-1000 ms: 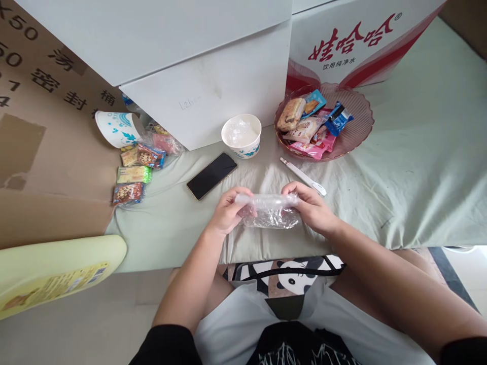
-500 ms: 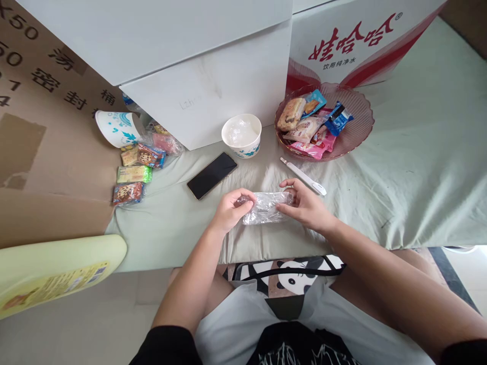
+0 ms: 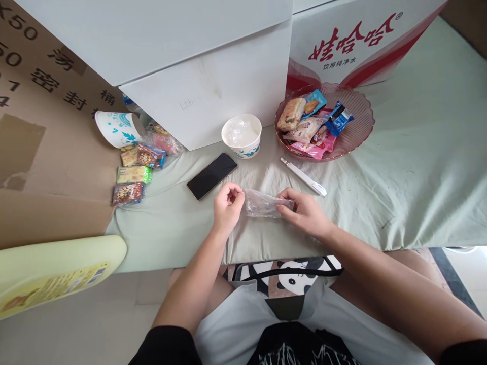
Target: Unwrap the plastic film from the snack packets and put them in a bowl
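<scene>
Between my hands a clear plastic bag (image 3: pixel 262 204) is stretched over the green cloth, crinkled and see-through. My left hand (image 3: pixel 227 207) pinches its left corner between thumb and fingertips. At the other end my right hand (image 3: pixel 304 210) grips the bag, thumb on the near side and fingers behind. Just beyond my hands lie a black phone (image 3: pixel 212 176) on the left and a slim white pen-like tool (image 3: pixel 303 176) on the right. A white paper bowl (image 3: pixel 243 144) with blue print stands farther back, with crumpled clear plastic (image 3: pixel 241 131) inside.
A pink ribbed bowl (image 3: pixel 363 119) of wrapped snacks sits at the back right. Wrapped snacks (image 3: pixel 134 174) and a tipped paper bowl (image 3: pixel 117 128) lie at the left by a cardboard box (image 3: pixel 57 167). White boxes (image 3: pixel 228 66) stand behind; a yellow-green container (image 3: pixel 64 268) is at front left.
My left hand has shifted slightly left, its fingers now pinching the bag's corner. The bag has gone from flat and wide to drawn out and narrower. My right hand has closed more on its end.
</scene>
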The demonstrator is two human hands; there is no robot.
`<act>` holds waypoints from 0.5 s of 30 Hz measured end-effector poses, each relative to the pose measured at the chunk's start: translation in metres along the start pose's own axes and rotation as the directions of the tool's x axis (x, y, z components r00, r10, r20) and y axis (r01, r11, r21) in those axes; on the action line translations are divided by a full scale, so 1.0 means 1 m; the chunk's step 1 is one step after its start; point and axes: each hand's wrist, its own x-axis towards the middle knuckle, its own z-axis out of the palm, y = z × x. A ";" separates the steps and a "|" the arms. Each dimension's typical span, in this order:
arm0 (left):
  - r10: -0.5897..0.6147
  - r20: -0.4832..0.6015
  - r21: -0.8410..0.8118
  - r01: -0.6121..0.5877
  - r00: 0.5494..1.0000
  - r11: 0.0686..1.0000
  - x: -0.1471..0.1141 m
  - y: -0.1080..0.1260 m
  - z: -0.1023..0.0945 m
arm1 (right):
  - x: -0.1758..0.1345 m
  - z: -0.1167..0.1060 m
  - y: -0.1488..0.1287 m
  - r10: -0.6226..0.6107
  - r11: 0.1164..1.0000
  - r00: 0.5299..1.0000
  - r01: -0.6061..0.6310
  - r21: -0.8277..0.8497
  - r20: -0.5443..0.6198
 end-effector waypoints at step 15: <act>0.105 0.506 0.123 -0.193 0.856 0.974 -0.019 0.003 0.003 | 0.000 0.004 0.004 -0.114 0.968 0.962 0.052 0.244 0.248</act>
